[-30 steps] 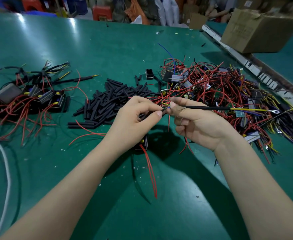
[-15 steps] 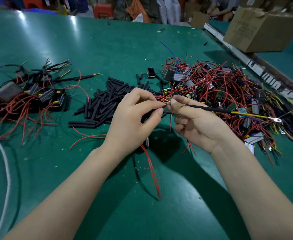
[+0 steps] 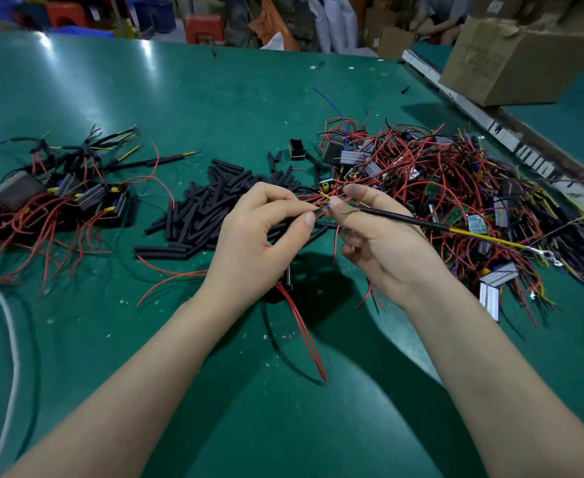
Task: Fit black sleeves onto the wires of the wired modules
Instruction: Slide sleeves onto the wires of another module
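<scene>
My left hand [image 3: 259, 243] pinches wires of a black wired module [image 3: 285, 282] that hangs under its palm, with red wires [image 3: 304, 336] trailing toward me. My right hand [image 3: 383, 243] pinches the near end of a black sleeve [image 3: 404, 219] that sits on a yellow wire [image 3: 487, 238] ending in a ring terminal [image 3: 547, 254]. The fingertips of both hands nearly touch. A pile of loose black sleeves [image 3: 200, 212] lies just beyond my left hand.
A tangled heap of wired modules [image 3: 456, 188] with red wires lies at the right. Sleeved modules [image 3: 59, 198] are grouped at the left. A cardboard box [image 3: 514, 60] and a metal rail [image 3: 511, 139] stand at the back right. A white cord [image 3: 11, 339] curves along the left edge.
The sleeve has slid further along the yellow wire toward my right hand, leaving more yellow wire bare near the ring terminal. Both hands stay in about the same place.
</scene>
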A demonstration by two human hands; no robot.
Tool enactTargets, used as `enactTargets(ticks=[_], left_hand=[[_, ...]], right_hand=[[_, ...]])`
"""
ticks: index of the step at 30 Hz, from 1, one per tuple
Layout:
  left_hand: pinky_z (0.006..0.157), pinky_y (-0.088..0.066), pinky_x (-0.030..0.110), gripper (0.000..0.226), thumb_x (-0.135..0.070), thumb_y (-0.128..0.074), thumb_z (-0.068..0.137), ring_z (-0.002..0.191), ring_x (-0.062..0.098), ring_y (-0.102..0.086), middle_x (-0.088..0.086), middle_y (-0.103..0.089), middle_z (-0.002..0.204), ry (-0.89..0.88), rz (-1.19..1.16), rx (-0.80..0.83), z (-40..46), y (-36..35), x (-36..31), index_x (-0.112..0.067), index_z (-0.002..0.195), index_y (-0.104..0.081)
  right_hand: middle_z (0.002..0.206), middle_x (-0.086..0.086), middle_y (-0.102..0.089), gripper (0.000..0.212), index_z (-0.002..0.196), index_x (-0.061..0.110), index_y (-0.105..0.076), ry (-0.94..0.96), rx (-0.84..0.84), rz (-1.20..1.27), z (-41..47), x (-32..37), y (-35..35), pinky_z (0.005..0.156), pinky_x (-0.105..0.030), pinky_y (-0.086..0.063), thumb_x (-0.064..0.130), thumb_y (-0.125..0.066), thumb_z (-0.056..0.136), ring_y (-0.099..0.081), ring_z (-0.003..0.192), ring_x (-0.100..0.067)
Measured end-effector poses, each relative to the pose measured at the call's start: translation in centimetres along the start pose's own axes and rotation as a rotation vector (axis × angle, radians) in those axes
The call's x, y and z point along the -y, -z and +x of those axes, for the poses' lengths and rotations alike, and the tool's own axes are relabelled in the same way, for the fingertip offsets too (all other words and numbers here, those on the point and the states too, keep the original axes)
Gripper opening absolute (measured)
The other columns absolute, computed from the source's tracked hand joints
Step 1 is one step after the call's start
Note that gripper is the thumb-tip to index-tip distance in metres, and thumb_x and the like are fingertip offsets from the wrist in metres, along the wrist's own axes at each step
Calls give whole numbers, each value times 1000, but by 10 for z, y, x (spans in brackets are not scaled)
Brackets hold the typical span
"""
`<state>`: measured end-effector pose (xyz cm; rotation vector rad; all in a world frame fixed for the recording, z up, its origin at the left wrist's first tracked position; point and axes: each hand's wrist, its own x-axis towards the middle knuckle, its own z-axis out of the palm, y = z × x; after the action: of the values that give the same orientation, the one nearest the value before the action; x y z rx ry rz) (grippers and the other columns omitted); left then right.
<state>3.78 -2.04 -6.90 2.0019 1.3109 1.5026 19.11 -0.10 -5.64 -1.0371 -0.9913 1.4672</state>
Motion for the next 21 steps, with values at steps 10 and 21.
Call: enactTargets(ticks=[10,21], left_hand=[[80,-43,32,6,-19,-61,88,84,7,-51,-20,-58,86,-68,68,-60,-2,-4,-3,-19,91,-66],[70,-46,52,10,-18,-61,88,81,24,-57,-10,-62,88,-196,145,-91,-2,0,-1,-14,90,-69]], right_hand=[[73,-6,-60,25,103,19,-56,17,-17,-66,-3,-1,-6,49,-22,-29,10,-69,84,-35,43,-6],[69,4,-66,27,92,24,-54,-179,156,116,-4,7,-4,44,-15,-34,16,-69,70,-41,42,-3]])
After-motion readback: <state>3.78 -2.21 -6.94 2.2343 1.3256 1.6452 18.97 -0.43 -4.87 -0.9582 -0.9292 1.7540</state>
